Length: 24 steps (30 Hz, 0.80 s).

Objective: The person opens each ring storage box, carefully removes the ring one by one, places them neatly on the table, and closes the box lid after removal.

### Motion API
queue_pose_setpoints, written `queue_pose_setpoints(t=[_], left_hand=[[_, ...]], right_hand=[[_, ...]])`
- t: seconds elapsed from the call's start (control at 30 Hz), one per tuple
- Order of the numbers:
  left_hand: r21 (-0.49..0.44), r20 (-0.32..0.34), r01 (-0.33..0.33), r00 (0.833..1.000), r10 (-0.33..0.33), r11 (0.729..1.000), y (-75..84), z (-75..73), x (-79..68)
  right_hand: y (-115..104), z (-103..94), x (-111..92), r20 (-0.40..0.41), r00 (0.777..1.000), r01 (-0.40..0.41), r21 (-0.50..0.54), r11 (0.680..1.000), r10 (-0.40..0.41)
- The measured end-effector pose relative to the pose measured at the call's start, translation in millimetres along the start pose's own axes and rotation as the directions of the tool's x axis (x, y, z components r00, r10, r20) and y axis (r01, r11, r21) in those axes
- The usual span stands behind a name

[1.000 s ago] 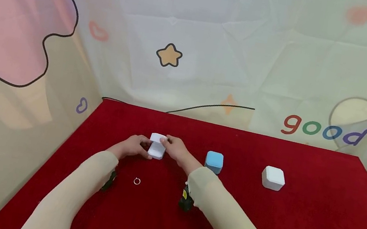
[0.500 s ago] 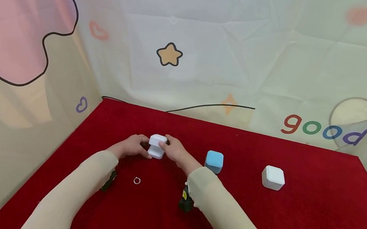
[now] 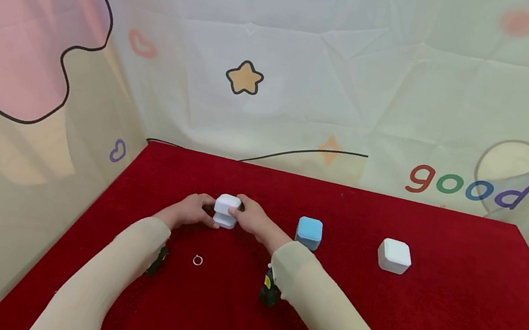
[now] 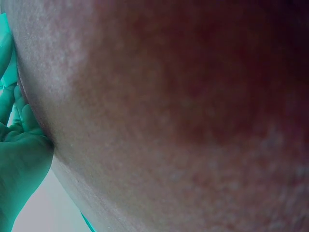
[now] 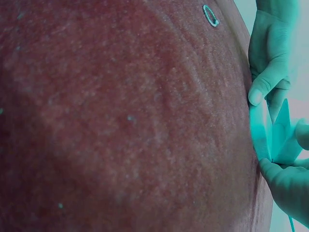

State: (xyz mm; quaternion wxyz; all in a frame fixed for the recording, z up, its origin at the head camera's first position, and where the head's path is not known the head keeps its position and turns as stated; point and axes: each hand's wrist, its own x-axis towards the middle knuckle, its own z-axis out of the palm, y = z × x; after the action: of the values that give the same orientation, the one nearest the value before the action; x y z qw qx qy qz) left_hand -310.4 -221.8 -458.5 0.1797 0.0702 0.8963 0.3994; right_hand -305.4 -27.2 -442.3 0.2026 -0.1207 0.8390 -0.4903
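Note:
A small white ring box stands on the red cloth between both hands, its hinged lid part-way down over the base. My left hand holds the base from the left side, thumb near the front. From the right, my right hand pinches the lid. In the right wrist view the ring box shows as a narrow V, held by the fingers of both hands. Nearer to me, a ring lies on the cloth between the forearms. Mostly cloth fills the left wrist view, with a hand at its left edge.
Right of the hands stands a light blue box, and farther right another white box, both with lids down. The red cloth covers the table, whose back edge meets a printed curtain.
The white ring box's lid has swung down toward its base, narrowing the gap, with my right hand on it. My left hand, the ring and the other boxes stay in place.

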Motion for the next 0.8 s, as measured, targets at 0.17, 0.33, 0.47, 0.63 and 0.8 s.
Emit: queue_pose_setpoints(t=[0.17,0.33,0.47,0.63,0.8], left_hand=[[0.000,-0.005,-0.001,1.000,0.001,1.000,1.0,0.0,-0.1],[-0.008,-0.006,-0.007,1.000,0.007,1.000,0.7,-0.2,0.6],[-0.017,0.002,-0.009,1.000,0.009,1.000,0.8,0.4,-0.2],[-0.017,0.003,-0.002,1.000,0.002,1.000,1.3,0.8,-1.7],[-0.020,-0.003,0.008,1.000,-0.008,1.000,3.2,0.6,-3.1]], right_hand=[[1.6,-0.1,0.8,0.007,1.000,0.011,-0.028,1.000,-0.011],[2.7,0.3,1.0,0.007,1.000,0.010,-0.044,0.999,-0.010],[4.6,1.6,1.2,0.008,1.000,0.021,-0.065,0.998,-0.020],[5.0,3.5,-0.7,0.016,0.999,0.040,-0.089,0.995,-0.038],[4.6,4.1,-2.5,0.015,0.999,0.050,-0.103,0.993,-0.048]])
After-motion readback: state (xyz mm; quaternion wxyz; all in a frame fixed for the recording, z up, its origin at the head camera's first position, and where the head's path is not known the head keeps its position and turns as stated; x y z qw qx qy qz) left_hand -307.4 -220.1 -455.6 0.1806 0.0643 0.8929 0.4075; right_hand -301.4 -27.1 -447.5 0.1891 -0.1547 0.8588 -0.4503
